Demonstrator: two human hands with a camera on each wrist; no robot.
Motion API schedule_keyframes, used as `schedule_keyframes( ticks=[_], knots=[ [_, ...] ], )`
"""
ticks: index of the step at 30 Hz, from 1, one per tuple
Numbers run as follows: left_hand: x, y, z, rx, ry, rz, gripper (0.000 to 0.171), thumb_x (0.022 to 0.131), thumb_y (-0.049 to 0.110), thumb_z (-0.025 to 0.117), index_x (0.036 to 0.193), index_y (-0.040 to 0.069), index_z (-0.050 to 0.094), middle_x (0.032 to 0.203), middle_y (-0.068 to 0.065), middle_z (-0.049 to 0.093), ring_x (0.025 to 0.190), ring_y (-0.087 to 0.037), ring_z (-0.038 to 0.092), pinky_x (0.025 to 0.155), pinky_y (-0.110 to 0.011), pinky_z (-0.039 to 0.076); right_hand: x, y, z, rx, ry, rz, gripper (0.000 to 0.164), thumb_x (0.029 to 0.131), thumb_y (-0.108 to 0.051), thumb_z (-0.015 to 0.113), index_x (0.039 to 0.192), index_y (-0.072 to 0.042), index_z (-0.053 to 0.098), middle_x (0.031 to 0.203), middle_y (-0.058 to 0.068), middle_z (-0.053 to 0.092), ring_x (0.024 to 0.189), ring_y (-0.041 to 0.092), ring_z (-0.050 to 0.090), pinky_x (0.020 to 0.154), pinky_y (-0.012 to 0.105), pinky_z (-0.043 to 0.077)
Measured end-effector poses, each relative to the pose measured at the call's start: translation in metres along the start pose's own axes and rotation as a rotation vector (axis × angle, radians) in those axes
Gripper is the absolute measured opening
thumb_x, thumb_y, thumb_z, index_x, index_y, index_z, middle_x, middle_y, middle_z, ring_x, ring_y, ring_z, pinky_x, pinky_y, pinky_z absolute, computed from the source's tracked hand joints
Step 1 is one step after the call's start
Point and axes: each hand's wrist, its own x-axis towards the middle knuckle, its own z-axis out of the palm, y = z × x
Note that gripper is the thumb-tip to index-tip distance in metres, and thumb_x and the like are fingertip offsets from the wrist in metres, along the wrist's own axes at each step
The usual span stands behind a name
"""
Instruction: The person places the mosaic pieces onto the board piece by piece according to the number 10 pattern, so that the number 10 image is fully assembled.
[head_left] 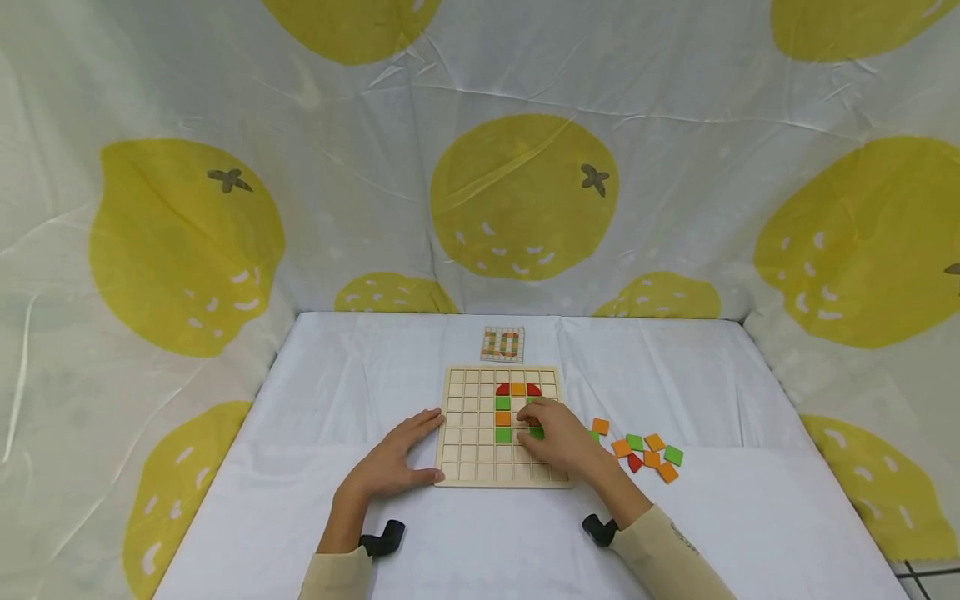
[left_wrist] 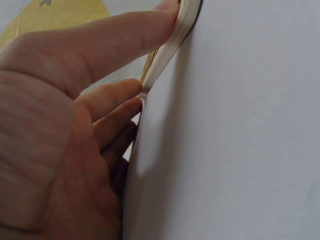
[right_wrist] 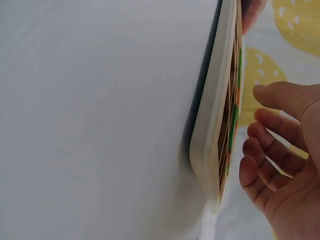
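Tile laying seems to be the step in hand, tbh. The grid board [head_left: 468, 458] is parked lower centre of the frame, with coloured tiles [head_left: 502, 419] set toward its upper right. Its left edge is touched by the left hand [head_left: 393, 457], fingers pretty straight. The right hand [head_left: 558, 437] is held over the board's right half, loosely curled, no tile visible in it. Next, one of the loose tiles [head_left: 651, 459] would probably be needed. Room is left on the white cloth [head_left: 277, 500] lower left; the right side is tighter.
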Motion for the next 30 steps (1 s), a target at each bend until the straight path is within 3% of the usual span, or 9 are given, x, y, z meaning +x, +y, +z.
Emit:
schedule_keyframes(
  ticks=[8,20,30],
  knots=[
    [0.001,0.000,0.000,-0.007,0.004,0.005,0.090,0.083,0.039,0.084,0.159,0.018,0.041,0.169,0.001,0.033,0.158,-0.033,0.025,0.123,-0.062,0.027,-0.018,0.021,-0.022,-0.026,0.089,0.029,0.022,0.089,-0.019,0.079,0.109,-0.010,0.076,0.098,-0.001,0.068,0.090,0.015,0.061,0.079,0.033,0.055],
    [0.000,-0.002,0.000,-0.010,-0.007,-0.003,0.091,0.082,0.040,0.085,0.160,0.020,0.041,0.169,0.002,0.032,0.158,-0.033,0.024,0.123,-0.062,0.027,-0.076,0.060,-0.050,-0.030,0.168,0.122,0.024,0.087,-0.017,0.081,0.109,-0.008,0.075,0.100,0.000,0.069,0.090,0.017,0.065,0.080,0.032,0.058],
    [0.001,-0.001,-0.001,-0.003,0.001,0.007,0.091,0.082,0.042,0.084,0.160,0.022,0.041,0.169,0.003,0.033,0.158,-0.033,0.025,0.123,-0.062,0.028,-0.094,0.067,-0.047,-0.038,0.093,0.124,0.024,0.084,-0.021,0.086,0.105,-0.015,0.076,0.097,-0.007,0.067,0.085,0.008,0.060,0.077,0.024,0.055]
  ],
)
